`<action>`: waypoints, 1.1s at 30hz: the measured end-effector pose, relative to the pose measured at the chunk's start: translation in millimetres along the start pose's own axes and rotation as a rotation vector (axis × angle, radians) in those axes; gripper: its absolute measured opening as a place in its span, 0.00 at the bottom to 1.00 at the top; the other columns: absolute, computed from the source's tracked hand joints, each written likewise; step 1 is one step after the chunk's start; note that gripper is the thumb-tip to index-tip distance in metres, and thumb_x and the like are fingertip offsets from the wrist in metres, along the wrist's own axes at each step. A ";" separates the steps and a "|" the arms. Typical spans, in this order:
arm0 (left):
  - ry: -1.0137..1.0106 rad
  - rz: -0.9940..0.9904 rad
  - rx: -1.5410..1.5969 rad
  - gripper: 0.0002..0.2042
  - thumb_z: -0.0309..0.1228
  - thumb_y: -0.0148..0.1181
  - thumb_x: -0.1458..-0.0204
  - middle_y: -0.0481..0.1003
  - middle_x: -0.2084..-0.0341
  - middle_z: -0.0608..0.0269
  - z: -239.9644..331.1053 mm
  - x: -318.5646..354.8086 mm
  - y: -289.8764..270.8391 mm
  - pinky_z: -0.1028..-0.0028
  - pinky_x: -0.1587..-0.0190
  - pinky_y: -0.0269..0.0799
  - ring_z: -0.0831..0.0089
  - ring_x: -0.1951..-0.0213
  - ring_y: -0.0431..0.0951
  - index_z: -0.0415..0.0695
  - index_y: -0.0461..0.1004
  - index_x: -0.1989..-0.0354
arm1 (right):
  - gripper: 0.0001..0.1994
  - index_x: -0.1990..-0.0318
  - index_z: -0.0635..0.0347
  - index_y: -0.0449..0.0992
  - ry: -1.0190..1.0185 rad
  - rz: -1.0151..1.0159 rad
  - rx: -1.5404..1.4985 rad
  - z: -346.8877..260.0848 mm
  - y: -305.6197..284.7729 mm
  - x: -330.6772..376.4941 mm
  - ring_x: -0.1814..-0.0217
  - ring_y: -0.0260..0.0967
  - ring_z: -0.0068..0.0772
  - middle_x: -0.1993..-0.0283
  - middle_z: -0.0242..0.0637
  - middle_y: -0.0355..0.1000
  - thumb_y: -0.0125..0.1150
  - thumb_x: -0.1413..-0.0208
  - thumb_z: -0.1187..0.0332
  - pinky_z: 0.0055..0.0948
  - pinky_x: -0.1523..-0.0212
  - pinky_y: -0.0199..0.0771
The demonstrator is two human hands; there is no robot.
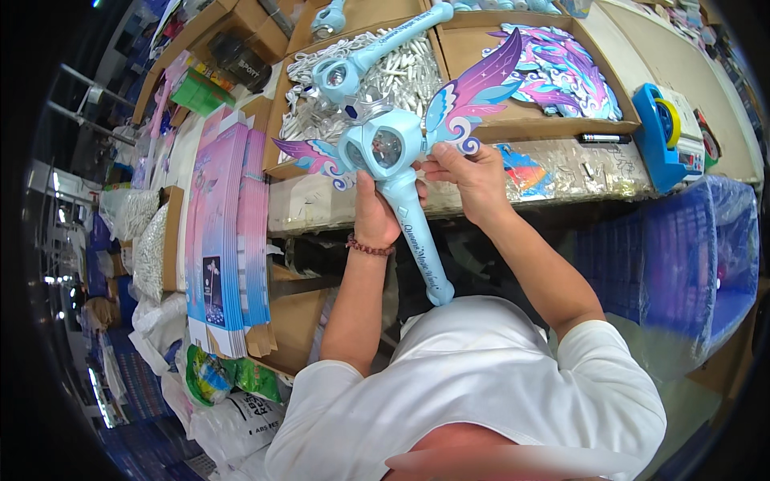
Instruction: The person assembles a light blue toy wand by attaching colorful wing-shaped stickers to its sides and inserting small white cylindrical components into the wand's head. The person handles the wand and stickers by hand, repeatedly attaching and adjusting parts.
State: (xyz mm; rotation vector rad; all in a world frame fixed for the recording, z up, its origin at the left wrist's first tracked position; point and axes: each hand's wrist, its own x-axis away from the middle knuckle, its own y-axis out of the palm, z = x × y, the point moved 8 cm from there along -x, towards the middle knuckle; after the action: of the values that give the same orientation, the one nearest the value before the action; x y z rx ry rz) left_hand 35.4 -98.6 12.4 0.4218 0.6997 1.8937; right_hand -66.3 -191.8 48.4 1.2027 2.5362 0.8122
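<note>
Head view: I see the left hand (377,212) wrapped around the wand (413,232), left wing (313,155) fitted; the right hand (478,178) pinches the right wing (483,84), seating unclear; a second wand (377,54) lies wingless.

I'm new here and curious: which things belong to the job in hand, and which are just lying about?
Seem part of the job:
blue wand in the left hand
purple wing at the right hand
loose wings
second wand

Probably just lying about:
black marker
dark bottle
green box
</note>
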 end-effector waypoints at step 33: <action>0.379 0.020 -0.311 0.38 0.62 0.61 0.58 0.74 0.62 0.56 39.6 7.7 41.6 0.71 0.69 0.73 0.69 0.69 0.76 0.36 0.68 0.53 | 0.23 0.45 0.67 0.64 -0.090 -0.180 0.188 5.3 -8.3 24.5 0.52 0.69 0.27 0.48 0.42 0.68 0.62 0.45 0.66 0.31 0.54 0.73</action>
State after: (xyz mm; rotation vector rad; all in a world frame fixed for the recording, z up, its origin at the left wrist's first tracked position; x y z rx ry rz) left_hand 25.7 -93.1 69.3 -0.1322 0.6282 2.0816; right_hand -85.2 -175.2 40.3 1.0162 2.6448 0.4780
